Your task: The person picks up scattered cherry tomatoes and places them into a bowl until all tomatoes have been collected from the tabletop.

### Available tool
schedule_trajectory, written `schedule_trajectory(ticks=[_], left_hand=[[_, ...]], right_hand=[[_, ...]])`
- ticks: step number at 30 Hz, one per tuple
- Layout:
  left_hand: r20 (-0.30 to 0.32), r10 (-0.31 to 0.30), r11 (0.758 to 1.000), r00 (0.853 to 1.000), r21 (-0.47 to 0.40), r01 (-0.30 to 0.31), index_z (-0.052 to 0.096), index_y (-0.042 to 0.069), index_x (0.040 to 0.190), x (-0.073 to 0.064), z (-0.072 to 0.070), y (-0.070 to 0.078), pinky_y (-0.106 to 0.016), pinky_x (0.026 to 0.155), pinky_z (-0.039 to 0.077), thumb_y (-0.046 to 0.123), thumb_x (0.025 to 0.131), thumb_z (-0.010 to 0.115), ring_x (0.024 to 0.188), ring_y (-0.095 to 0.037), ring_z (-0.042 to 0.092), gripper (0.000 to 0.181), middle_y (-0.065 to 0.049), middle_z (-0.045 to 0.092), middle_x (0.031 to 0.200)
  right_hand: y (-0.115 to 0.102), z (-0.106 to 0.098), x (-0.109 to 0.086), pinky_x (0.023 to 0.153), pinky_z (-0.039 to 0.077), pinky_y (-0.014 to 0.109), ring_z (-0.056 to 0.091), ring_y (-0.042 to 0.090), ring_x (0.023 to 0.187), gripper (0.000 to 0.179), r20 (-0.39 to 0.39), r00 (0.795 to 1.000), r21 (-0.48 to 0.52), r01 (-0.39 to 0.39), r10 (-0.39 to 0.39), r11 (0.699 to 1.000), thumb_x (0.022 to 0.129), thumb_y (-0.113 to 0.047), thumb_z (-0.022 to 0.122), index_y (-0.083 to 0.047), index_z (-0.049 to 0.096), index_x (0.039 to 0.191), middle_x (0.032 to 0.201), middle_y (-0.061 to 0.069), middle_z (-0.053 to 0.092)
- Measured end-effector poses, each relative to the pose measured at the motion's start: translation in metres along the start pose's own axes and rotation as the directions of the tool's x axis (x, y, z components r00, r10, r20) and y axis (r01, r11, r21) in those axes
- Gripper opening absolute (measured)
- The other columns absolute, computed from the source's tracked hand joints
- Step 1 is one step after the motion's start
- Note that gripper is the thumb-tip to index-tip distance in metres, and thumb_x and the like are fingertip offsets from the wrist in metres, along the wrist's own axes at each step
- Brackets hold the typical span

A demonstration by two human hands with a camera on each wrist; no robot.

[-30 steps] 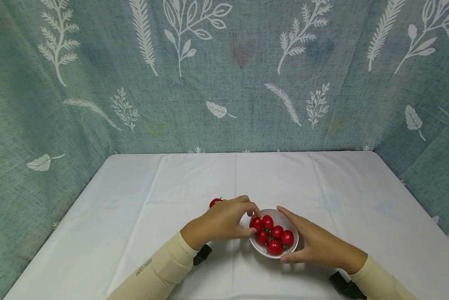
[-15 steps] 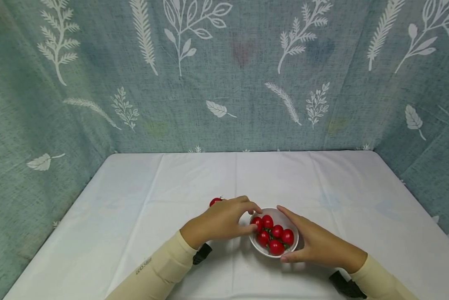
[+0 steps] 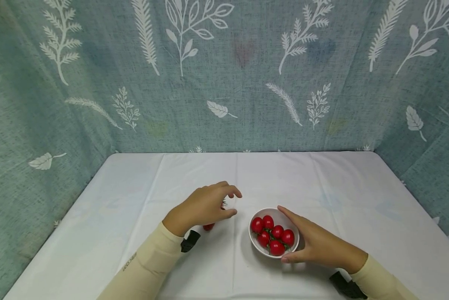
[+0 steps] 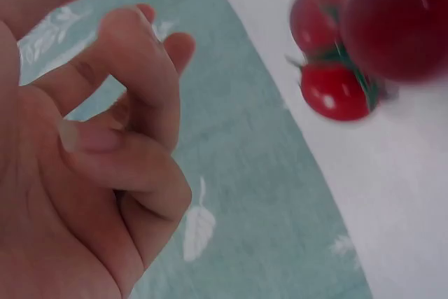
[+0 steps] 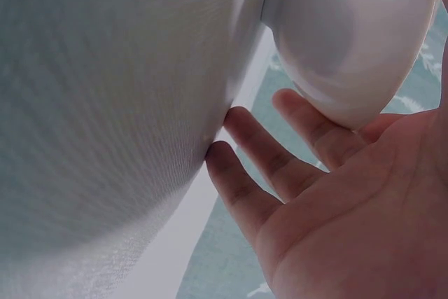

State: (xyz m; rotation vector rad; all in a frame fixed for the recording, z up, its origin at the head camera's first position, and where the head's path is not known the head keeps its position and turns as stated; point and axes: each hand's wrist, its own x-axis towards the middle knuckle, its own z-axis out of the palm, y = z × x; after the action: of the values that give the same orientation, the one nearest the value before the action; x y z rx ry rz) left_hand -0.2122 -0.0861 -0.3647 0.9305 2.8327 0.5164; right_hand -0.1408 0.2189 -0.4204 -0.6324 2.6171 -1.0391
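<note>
Hovering over a small cluster (image 4: 337, 90) of tomatoes, left hand (image 3: 205, 204) holds nothing. Seen from the head, its thumb and forefinger stand apart, tips pointing toward the bowl (image 3: 286, 223); the left wrist view has the fingers loosely bent and clear of the fruit. Three tomatoes show in that view, red, joined by green stems, the nearest blurred; from the head, the hand hides most of them, only bits of red and some stem showing past it. Cluster lies on the white cloth (image 3: 277, 179), left of the bowl and well apart from it. Right hand (image 3: 314, 243) grips the bowl from its right side, forefinger at the far rim, thumb at the near rim. Right wrist view: two fingers extended with tips at the cloth, another just beside the bowl's wall. Bowl is white, round, upright on the cloth. In it, six tomatoes (image 3: 276, 248) seen, glossy red, green stems among them, bare wall at the far side. Cream sleeves (image 3: 145, 262) on both arms, a black strap (image 3: 190, 241) by each wrist. Behind, green curtain (image 3: 247, 139) with white leaf prints.
</note>
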Motion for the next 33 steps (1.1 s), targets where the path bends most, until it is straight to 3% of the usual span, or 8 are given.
schedule_trajectory(ticks=[9, 17, 22, 33], left_hand=[[0.01, -0.106, 0.994, 0.994, 0.036, 0.105, 0.069, 0.021, 0.117, 0.002, -0.003, -0.021, -0.033, 0.073, 0.05, 0.024, 0.089, 0.073, 0.079, -0.011, 0.059, 0.029, 0.001, 0.066, 0.114], [0.044, -0.181, 0.983, 0.982, 0.034, 0.18, 0.07, 0.025, 0.115, 0.003, -0.001, -0.034, -0.03, 0.067, 0.046, 0.018, 0.089, 0.071, 0.073, -0.011, 0.055, 0.027, 0.003, 0.064, 0.112], [0.073, -0.199, 0.98, 0.977, 0.019, 0.198, 0.07, 0.024, 0.116, 0.004, 0.0, -0.038, -0.029, 0.063, 0.044, 0.015, 0.089, 0.072, 0.07, -0.013, 0.055, 0.029, 0.001, 0.064, 0.113], [0.1, -0.213, 0.977, 0.972, -0.007, 0.214, 0.07, 0.026, 0.117, 0.006, 0.001, -0.044, -0.029, 0.068, 0.047, 0.009, 0.085, 0.076, 0.083, -0.015, 0.055, 0.036, 0.004, 0.065, 0.109]], right_hand=[[0.001, 0.001, 0.0, 0.111, 0.036, 0.061, 0.037, 0.039, 0.146, 0.117, -0.009, 1.0, -0.01, 0.013, -0.013, 1.0, 0.071, -0.058, 0.083, -0.016, 0.02, 0.16, 0.161, 0.012, 0.034], [0.0, 0.0, 0.001, 0.111, 0.037, 0.059, 0.036, 0.036, 0.147, 0.117, -0.002, 1.0, 0.003, 0.009, -0.009, 1.0, 0.071, -0.057, 0.083, -0.015, 0.02, 0.16, 0.162, 0.01, 0.032], [0.0, 0.0, 0.001, 0.111, 0.037, 0.059, 0.036, 0.036, 0.147, 0.118, -0.004, 1.0, -0.008, 0.006, -0.006, 1.0, 0.071, -0.058, 0.083, -0.015, 0.02, 0.16, 0.162, 0.01, 0.032], [0.001, 0.001, 0.001, 0.11, 0.037, 0.06, 0.037, 0.038, 0.146, 0.118, -0.012, 1.0, -0.021, 0.017, -0.018, 1.0, 0.071, -0.059, 0.083, -0.015, 0.021, 0.16, 0.161, 0.011, 0.034]])
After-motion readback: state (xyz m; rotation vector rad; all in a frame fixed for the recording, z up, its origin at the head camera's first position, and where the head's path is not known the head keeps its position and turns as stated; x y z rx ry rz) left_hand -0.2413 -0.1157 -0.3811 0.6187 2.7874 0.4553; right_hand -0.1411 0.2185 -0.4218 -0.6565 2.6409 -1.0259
